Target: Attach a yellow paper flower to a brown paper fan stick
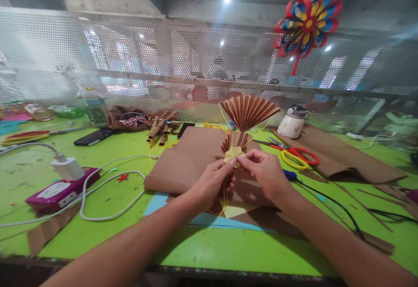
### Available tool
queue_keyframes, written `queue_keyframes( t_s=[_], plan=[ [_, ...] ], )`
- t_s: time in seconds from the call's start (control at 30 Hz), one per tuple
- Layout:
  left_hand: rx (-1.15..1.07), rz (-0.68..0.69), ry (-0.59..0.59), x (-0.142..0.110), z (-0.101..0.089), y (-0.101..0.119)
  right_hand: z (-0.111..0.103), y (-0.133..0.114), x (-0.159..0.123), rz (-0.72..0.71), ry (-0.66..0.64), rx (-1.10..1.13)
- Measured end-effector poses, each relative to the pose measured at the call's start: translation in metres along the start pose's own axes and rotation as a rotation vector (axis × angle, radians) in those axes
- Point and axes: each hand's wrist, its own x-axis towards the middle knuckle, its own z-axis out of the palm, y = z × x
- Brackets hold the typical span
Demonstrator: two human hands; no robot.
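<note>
A brown pleated paper fan (250,112) rises from a rolled paper stem, with a smaller pleated piece lower down. In front of that stem is a pale yellow paper flower (234,153). My left hand (217,177) is closed round the lower stem, its thumb pressing on the flower's lower edge. Thumb and fingertips of my right hand (261,167) pinch the flower's right edge. Yellow string (224,204) dangles below my left hand. Beneath lie brown paper sheets (183,156) over light blue paper.
A purple power strip (65,189) with a white charger and cable lies left. Scissors with red and yellow handles (298,158) and a white bottle (291,122) are at right. Rolled brown paper tubes (160,126) and a phone (94,135) lie behind. A paper pinwheel flower (308,23) hangs above.
</note>
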Motion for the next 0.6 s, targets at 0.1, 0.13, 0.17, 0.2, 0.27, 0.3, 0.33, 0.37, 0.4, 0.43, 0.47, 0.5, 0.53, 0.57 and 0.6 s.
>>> queue_keyframes(
  t_s=[0.1, 0.13, 0.17, 0.2, 0.27, 0.3, 0.33, 0.37, 0.4, 0.43, 0.47, 0.5, 0.53, 0.57, 0.6],
  plan=[
    [0.038, 0.002, 0.01, 0.0, -0.0009, -0.0016, -0.0005, 0.0008, -0.0006, 0.003, -0.001, -0.016],
    [0.047, 0.009, 0.013, -0.0001, -0.0011, -0.002, -0.0007, 0.001, -0.0008, 0.003, -0.003, -0.017],
    [0.053, 0.015, 0.014, -0.0002, -0.0011, -0.0022, -0.0009, 0.0013, -0.0009, 0.003, -0.003, -0.017],
    [0.057, 0.018, 0.013, -0.0003, -0.0011, -0.0024, -0.0009, 0.0017, -0.001, 0.003, -0.004, -0.017],
    [0.055, 0.022, 0.016, -0.0003, -0.0012, -0.0028, -0.0006, 0.0026, -0.0011, 0.004, -0.005, -0.017],
    [0.052, 0.024, 0.017, -0.0003, -0.0012, -0.0031, -0.0003, 0.003, -0.0012, 0.007, -0.005, -0.012],
    [0.05, 0.027, 0.019, -0.0003, -0.0012, -0.0033, 0.0002, 0.0033, -0.0014, 0.01, -0.006, -0.006],
    [0.049, 0.029, 0.023, -0.0003, -0.0011, -0.0034, 0.0007, 0.0032, -0.0016, 0.013, -0.006, 0.0],
    [0.051, 0.029, 0.026, -0.0003, -0.001, -0.0035, 0.0013, 0.0029, -0.0019, 0.014, -0.004, 0.003],
    [0.053, 0.028, 0.029, -0.0004, -0.0007, -0.0034, 0.0018, 0.0022, -0.0022, 0.014, -0.001, 0.002],
    [0.054, 0.028, 0.034, -0.0005, -0.0004, -0.0032, 0.0022, 0.0013, -0.0027, 0.014, 0.002, -0.007],
    [0.054, 0.026, 0.038, -0.0005, 0.0, -0.0028, 0.0025, 0.0002, -0.0031, 0.015, 0.007, -0.024],
    [0.053, 0.022, 0.041, -0.0006, 0.0004, -0.0025, 0.0026, -0.0008, -0.0035, 0.016, 0.013, -0.046],
    [0.052, 0.019, 0.046, -0.0006, 0.0008, -0.0021, 0.0025, -0.0015, -0.0039, 0.018, 0.02, -0.07],
    [0.053, 0.015, 0.051, -0.0005, 0.0011, -0.0018, 0.0023, -0.0018, -0.0041, 0.019, 0.025, -0.094]
  ],
)
